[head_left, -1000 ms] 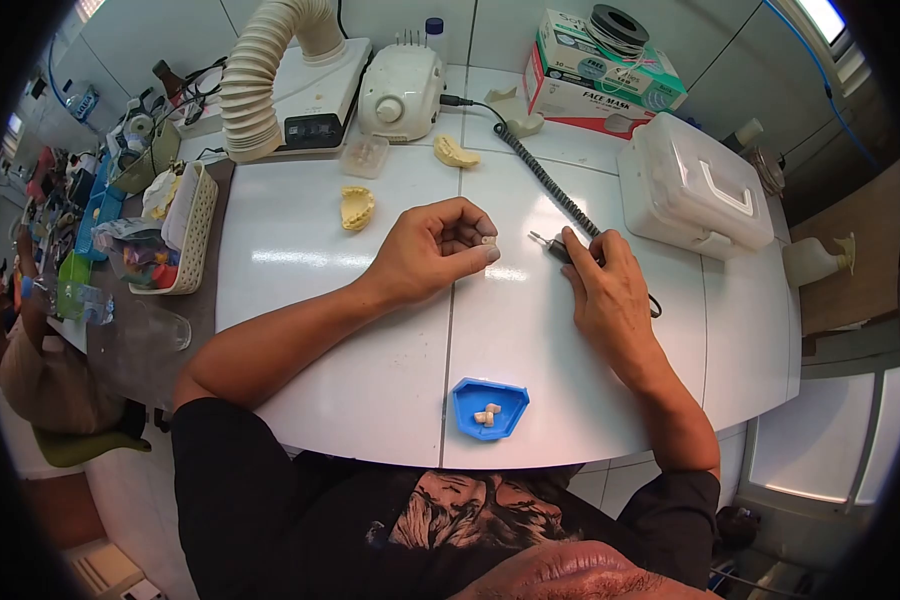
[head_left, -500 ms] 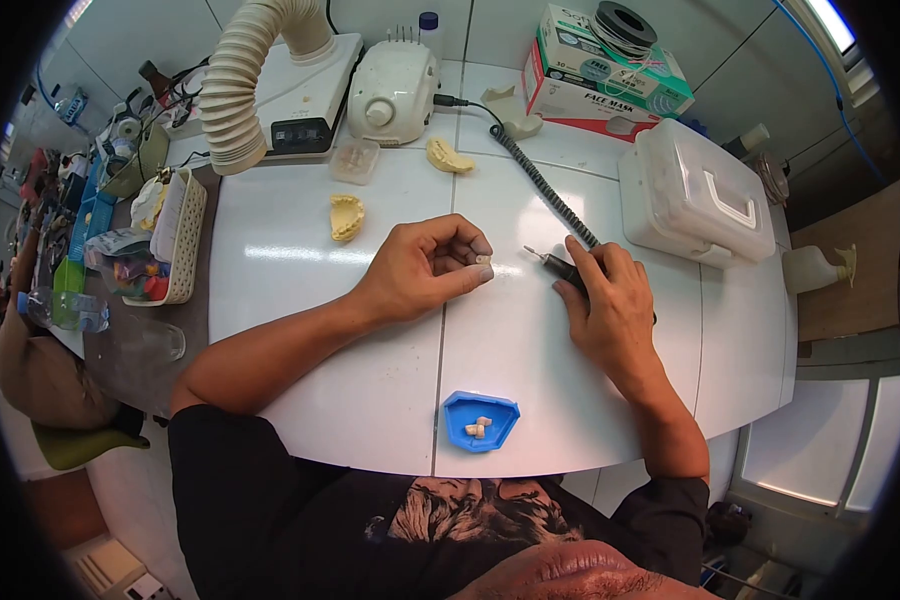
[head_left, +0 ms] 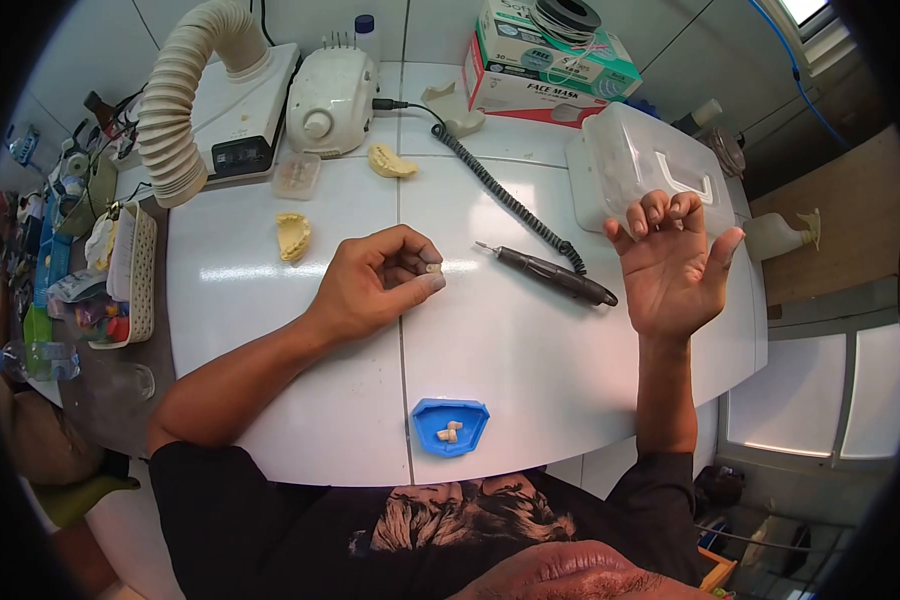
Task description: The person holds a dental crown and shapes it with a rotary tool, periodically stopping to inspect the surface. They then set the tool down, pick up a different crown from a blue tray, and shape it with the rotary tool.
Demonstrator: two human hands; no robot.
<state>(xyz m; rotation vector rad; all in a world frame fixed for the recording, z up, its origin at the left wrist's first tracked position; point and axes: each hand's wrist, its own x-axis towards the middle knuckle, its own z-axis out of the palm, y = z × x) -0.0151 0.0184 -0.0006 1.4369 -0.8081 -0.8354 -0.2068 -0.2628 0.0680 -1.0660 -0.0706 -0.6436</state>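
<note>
Between thumb and fingertips, my left hand (head_left: 375, 280) pinches a small tooth-coloured dental crown (head_left: 433, 268). My right hand (head_left: 673, 262) is raised palm up, fingers apart, with nothing in it. To its left, a black dental handpiece (head_left: 555, 277) with a thin metal bur lies on the white table (head_left: 530, 370), its coiled cord (head_left: 515, 195) running back to the control box. Near the front edge sits a blue tray (head_left: 428, 412) with several small tooth-coloured pieces (head_left: 450, 432) inside. Two yellowish dental casts, one upper-left (head_left: 292, 237) and one farther back (head_left: 391, 161), rest beyond my left hand.
A white control box (head_left: 332, 100) and a ribbed suction hose (head_left: 170, 130) stand at the back left. Face mask boxes (head_left: 535, 95) and a translucent case (head_left: 640, 165) are at the back right. A woven basket (head_left: 143, 280) stands left, and a spray bottle (head_left: 778, 238) at the right.
My right hand has let go of the handpiece, which now lies on the table, and has lifted to the right with its palm turned up. My left hand still holds the crown. The view has shifted.
</note>
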